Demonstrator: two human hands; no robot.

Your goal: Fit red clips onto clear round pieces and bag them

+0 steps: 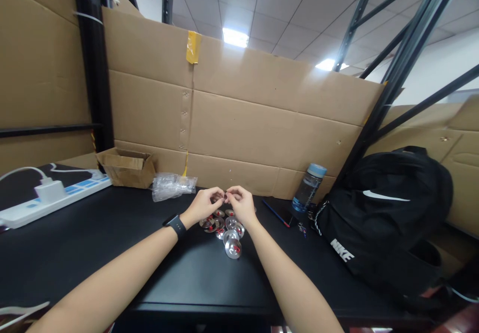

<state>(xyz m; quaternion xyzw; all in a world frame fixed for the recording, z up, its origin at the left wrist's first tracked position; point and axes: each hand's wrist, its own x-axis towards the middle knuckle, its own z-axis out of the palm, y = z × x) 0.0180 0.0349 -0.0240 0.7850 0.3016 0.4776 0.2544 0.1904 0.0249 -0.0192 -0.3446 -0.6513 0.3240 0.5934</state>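
My left hand, with a dark watch on its wrist, meets my right hand above the black table. Both hands are closed in a pinch, fingertips almost touching. Between them is a small dark thing, too small to name. Below and in front of the hands lies a loose pile of round, shiny metal discs with red marks in their middles. Several of these overlap, and my hands partly cover the far ones.
Behind stands a cardboard wall. An open cardboard box and clear plastic packaging lie at the back left, near a white power strip. To the right are a blue pen, a water bottle and a black backpack.
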